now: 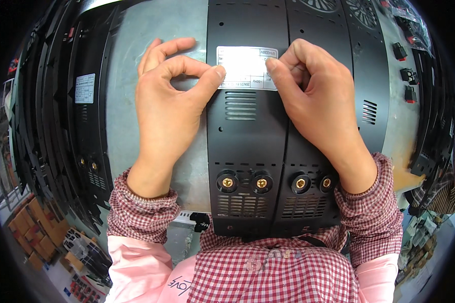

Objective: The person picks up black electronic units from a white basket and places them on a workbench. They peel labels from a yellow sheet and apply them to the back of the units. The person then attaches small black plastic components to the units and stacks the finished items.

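A white, silvery label [245,68] with printed table lines lies over the upper part of a black metal housing [247,136]. My left hand [168,101] pinches its left edge between thumb and forefinger, the other fingers raised. At its right edge, my right hand [321,96] is closed, the thumb on the label's corner and the fingers curled. Below the label the housing has vent slots, two round black sockets with brass centres, and a grille. Whether the label touches the metal all over cannot be made out because of glare.
A second black housing [313,151] stands against the right side of the first. Black panels [93,131] are stacked at the left, one with a similar label [85,88]. Small black-and-red switches [409,76] lie on the metal tabletop [156,20] at the right. Cardboard boxes [38,227] sit lower left.
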### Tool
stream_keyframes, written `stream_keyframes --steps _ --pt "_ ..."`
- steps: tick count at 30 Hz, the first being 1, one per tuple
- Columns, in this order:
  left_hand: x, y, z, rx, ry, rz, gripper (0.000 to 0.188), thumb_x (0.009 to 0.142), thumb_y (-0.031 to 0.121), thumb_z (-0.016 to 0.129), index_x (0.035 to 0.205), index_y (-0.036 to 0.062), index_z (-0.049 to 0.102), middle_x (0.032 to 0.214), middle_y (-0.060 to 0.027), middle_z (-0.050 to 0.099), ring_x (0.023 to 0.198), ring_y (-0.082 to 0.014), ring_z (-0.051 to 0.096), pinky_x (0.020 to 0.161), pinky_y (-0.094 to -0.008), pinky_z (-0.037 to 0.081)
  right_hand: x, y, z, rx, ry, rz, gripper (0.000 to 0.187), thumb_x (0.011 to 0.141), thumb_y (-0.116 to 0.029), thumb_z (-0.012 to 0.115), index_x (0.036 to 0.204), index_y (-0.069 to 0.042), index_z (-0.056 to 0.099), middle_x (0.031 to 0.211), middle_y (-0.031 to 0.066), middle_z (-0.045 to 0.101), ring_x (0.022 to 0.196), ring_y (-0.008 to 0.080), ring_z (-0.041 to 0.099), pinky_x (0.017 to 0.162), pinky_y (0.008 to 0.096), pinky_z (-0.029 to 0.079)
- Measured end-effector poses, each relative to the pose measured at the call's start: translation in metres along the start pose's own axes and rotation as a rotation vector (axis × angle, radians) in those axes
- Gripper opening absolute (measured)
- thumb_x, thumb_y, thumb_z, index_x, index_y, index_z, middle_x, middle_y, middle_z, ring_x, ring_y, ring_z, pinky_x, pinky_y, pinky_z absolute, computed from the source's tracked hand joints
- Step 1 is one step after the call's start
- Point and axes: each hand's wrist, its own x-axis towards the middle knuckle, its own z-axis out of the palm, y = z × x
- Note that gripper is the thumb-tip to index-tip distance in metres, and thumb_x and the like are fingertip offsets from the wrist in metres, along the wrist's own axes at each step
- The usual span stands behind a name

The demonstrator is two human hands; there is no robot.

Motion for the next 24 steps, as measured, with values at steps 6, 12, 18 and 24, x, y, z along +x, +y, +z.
stream_keyframes --steps 6,12,18,24 --pt "-0.0005 0.0015 -0.0011 -0.010 -0.022 0.010 0.014 0.077 0.017 0.081 0.080 0.0043 0.076 0.127 -0.0168 0.062 0.138 -0.0379 0.039 0.114 -0.0492 0.024 -0.0015 0.0001 0.0006 -0.029 0.005 -0.013 0.020 0.083 -0.013 0.071 0.071 -0.006 0.056 0.064 0.0067 0.057 0.055 0.0248 0.058 0.050 0.0364 0.042" --pt "0.0004 0.0017 -0.0019 0.006 -0.040 0.026 0.014 0.078 0.016 0.081 0.081 0.0037 0.075 0.130 -0.0182 0.061 0.140 -0.0382 0.037 0.115 -0.0497 0.022 -0.0011 0.0009 0.0011 -0.030 0.011 -0.029 0.020 0.083 -0.013 0.071 0.071 -0.006 0.056 0.064 0.0072 0.057 0.055 0.0255 0.058 0.050 0.0367 0.042" --pt "0.0007 -0.0007 0.0002 0.040 0.001 0.060 0.017 0.076 0.021 0.079 0.078 0.0043 0.076 0.119 -0.0156 0.065 0.128 -0.0356 0.047 0.114 -0.0480 0.028 -0.0012 -0.0001 0.0014 -0.039 0.006 -0.022 0.020 0.083 -0.012 0.070 0.071 -0.006 0.055 0.065 0.0079 0.058 0.057 0.0267 0.059 0.051 0.0377 0.043" --pt "0.0009 0.0011 -0.0008 0.016 -0.042 0.031 0.014 0.078 0.017 0.081 0.079 0.0041 0.075 0.131 -0.0186 0.061 0.140 -0.0380 0.037 0.116 -0.0504 0.021 -0.0016 0.0000 0.0013 -0.052 0.003 -0.024 0.019 0.083 -0.012 0.070 0.072 -0.005 0.056 0.067 0.0084 0.059 0.058 0.0276 0.060 0.052 0.0384 0.044"
